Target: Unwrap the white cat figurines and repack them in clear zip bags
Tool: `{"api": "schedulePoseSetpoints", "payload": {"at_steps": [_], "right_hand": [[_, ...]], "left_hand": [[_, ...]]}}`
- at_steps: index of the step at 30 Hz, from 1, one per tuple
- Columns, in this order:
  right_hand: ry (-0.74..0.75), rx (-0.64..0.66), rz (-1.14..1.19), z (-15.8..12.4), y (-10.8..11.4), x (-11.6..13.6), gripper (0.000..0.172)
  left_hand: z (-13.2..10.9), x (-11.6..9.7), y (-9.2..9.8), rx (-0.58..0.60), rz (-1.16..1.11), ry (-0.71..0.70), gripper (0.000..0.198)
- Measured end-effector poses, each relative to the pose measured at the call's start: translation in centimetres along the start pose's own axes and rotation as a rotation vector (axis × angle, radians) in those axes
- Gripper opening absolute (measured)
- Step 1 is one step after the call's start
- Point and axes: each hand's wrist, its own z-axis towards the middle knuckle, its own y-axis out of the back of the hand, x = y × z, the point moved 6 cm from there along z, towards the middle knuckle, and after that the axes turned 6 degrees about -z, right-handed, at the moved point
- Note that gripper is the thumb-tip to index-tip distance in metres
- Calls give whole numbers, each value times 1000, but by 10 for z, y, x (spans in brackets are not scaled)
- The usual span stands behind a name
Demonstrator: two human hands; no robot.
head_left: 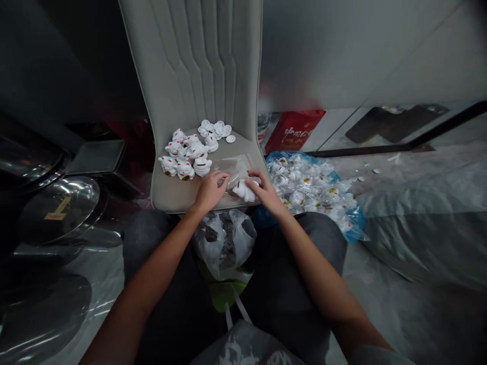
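Observation:
My right hand (267,193) is closed around a white cat figurine (244,190), which lies on its side over the front of the chair seat. A clear zip bag (238,166) lies flat on the seat between my hands. Curled fingers of my left hand (212,191) pinch at the near left edge of this bag; the exact grip is partly hidden. Just beyond my left hand stands a cluster of white lucky cat figurines (185,153) with red and gold marks. Several white round discs (218,129) are heaped near the backrest.
The grey padded chair (198,56) faces me. To its right, a blue plastic bag (359,215) on the floor holds many wrapped cat figurines. A red bag (292,126) leans by the wall. Below the seat hangs a whitish plastic bag (224,243). Metal-looking stools (61,203) stand left.

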Motion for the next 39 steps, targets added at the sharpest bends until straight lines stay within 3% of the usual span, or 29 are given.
{"api": "schedulePoseSetpoints", "payload": {"at_steps": [4, 11, 16, 19, 21, 26, 29, 34, 39], "right_hand": [[181, -96, -172, 0, 9, 2, 53], [313, -16, -301, -2, -8, 11, 45], [224, 171, -323, 1, -17, -8, 53], [263, 345, -341, -3, -16, -10, 68], [286, 387, -356, -5, -12, -8, 71], [371, 279, -504, -3, -1, 0, 57], [468, 221, -600, -2, 0, 7, 58], [589, 235, -724, -3, -3, 18, 45], [608, 203, -723, -2, -3, 24, 42]], "left_hand": [[-3, -8, -6, 50, -44, -57, 21], [-8, -13, -9, 119, -17, -87, 22], [-10, -4, -14, 183, 46, -54, 27], [-9, 0, -14, 195, 60, -45, 26], [-9, 1, -13, 196, 62, -49, 26], [-10, 0, -12, 208, 32, -64, 25], [-11, 0, -13, 211, 12, -71, 25], [-12, -5, -12, 194, -18, -115, 27], [-11, -13, -6, 149, -36, -150, 25]]}}
